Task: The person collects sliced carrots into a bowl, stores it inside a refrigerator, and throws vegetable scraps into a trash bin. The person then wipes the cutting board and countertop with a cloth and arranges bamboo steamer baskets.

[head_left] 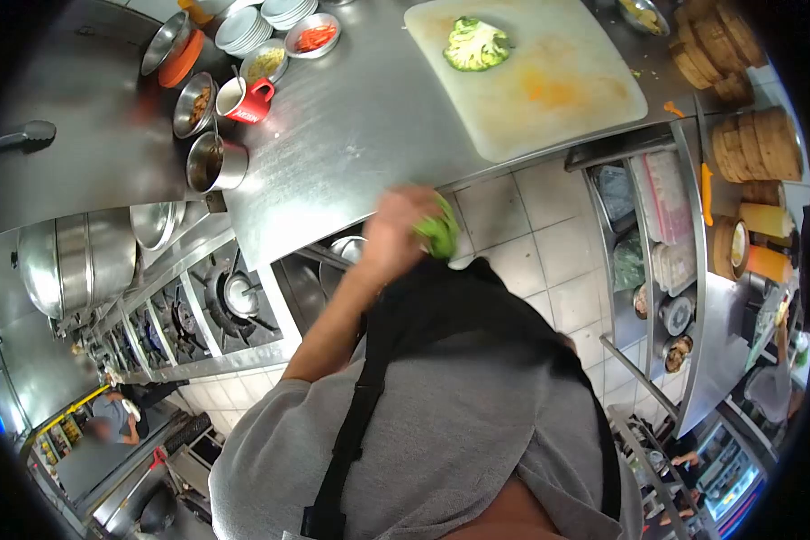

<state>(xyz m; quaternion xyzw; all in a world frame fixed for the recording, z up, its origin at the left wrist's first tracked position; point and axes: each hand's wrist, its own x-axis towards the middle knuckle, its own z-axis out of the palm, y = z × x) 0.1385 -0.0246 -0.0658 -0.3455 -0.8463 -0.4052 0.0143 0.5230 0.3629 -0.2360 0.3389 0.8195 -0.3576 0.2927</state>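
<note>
My left hand (400, 230) is blurred by motion, in front of the black apron, at the near edge of the steel counter. Its fingers wrap round a bright green item (439, 229), perhaps a leafy vegetable. My right hand does not show. On the white cutting board (558, 108) lies a cut piece of broccoli or cauliflower (477, 44) with green edges, beside an orange stain.
At the counter's left stand a red mug (246, 99), a steel pot (217, 164), bowls of food and stacked white dishes (243, 32). An orange-handled knife (706, 193) and bamboo steamers (756, 146) are right. Stove burners (234, 292) are lower left. Other people work farther off.
</note>
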